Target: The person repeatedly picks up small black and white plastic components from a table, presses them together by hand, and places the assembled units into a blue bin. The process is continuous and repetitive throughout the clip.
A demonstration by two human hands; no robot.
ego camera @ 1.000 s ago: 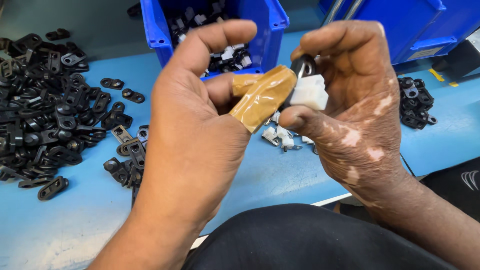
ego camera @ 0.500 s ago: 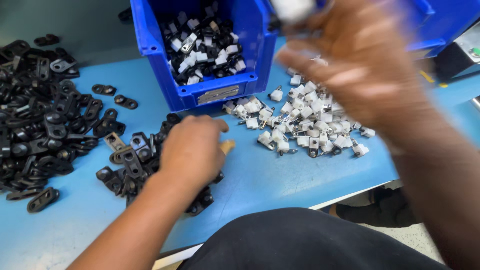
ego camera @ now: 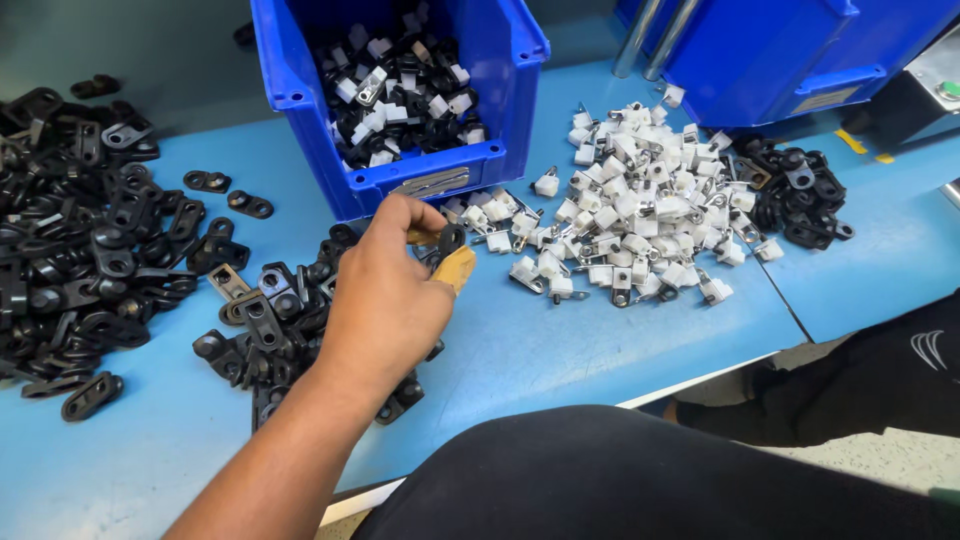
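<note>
Left hand [ego camera: 385, 290] reached over the blue table [ego camera: 560, 350], thumb and taped fingers pinched on a small black clip [ego camera: 450, 238], lifted just above the near pile of black clips [ego camera: 270, 320] and just below the front wall of the blue bin [ego camera: 440, 180]. Lay well left of the heap of white clips [ego camera: 640, 210]. Right hand out of view, state impossible to tell. Clip's shape mostly hidden by the fingers; far-left black pile [ego camera: 70, 240] cut off at the edge.
</note>
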